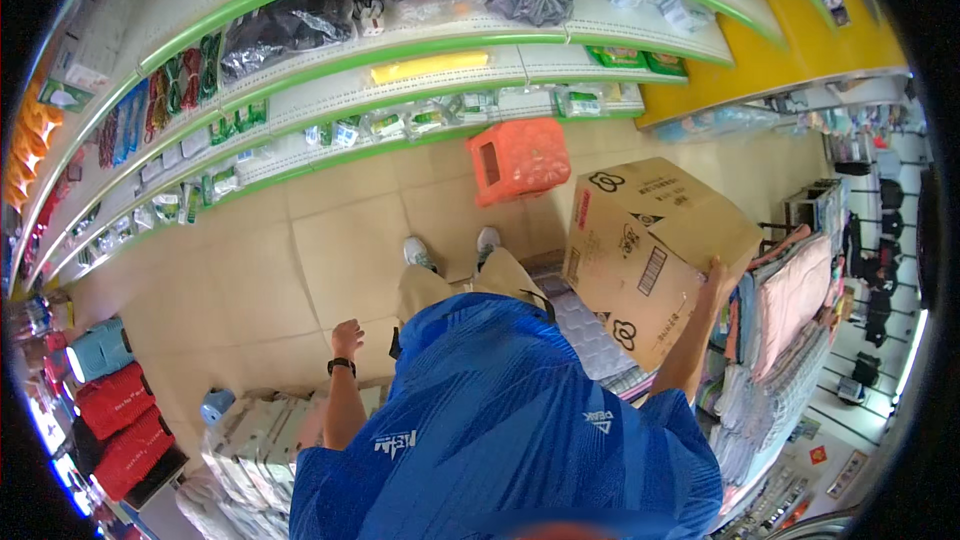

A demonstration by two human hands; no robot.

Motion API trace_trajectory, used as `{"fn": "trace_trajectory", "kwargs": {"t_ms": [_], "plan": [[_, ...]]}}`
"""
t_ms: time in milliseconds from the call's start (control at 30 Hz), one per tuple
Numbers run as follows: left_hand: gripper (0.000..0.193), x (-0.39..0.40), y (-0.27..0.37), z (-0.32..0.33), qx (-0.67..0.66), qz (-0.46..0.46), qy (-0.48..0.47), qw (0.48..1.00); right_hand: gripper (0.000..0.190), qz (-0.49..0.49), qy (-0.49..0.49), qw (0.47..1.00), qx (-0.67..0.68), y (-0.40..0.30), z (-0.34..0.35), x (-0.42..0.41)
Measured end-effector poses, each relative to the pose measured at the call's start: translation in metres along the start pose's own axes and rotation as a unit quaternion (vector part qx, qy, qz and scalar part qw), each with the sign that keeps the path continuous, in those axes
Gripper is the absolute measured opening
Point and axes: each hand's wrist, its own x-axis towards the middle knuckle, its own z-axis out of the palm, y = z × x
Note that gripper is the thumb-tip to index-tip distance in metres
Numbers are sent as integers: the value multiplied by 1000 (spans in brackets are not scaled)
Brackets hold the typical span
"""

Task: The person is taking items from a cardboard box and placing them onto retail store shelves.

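A large cardboard box (631,262) with printed markings is tilted at my right side. My right hand (718,281) is on its far right edge, the forearm running along the box's side. What lies under the box is mostly hidden. My left hand (347,337) hangs over the tiled floor with nothing in it, fingers loosely bent, a dark watch (341,367) on the wrist. Just beyond the box stands an orange-red plastic stool (520,160).
Green-edged shelves (450,37) with bagged goods curve across the front. Folded quilts or blankets (795,300) are piled at right, and a quilted lilac pad (596,334) lies beside my leg. Wrapped packs (259,439) and red cases (124,427) stand at left. Tiled floor (345,240) runs between.
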Motion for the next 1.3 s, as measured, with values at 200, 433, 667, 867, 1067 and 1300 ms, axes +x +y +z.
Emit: {"fn": "trace_trajectory", "kwargs": {"t_ms": [200, 433, 667, 867, 1067, 1300], "plan": [[9, -15, 19, 53, 55, 25, 35, 998, 40, 7, -10, 1000, -24, 19, 1, 71], [11, 9, -32, 84, 42, -25, -24, 999, 41, -125, -43, 942, -308, 142, 18, 258], [28, 37, -83, 83, 256, 170, 117, 944, 51, -100, -95, 918, -371, 138, 99, 272], [20, -22, -114, 109, 164, 136, 195, 957, 50, -158, -144, 869, -446, 164, 179, 240], [5, -77, -141, 127, 533, 59, 81, 840, 34, -216, -217, 826, -474, 202, 233, 195], [9, -138, -170, 141, 798, 303, 210, 477, 29, -279, -292, 793, -456, 224, 266, 142]]}}
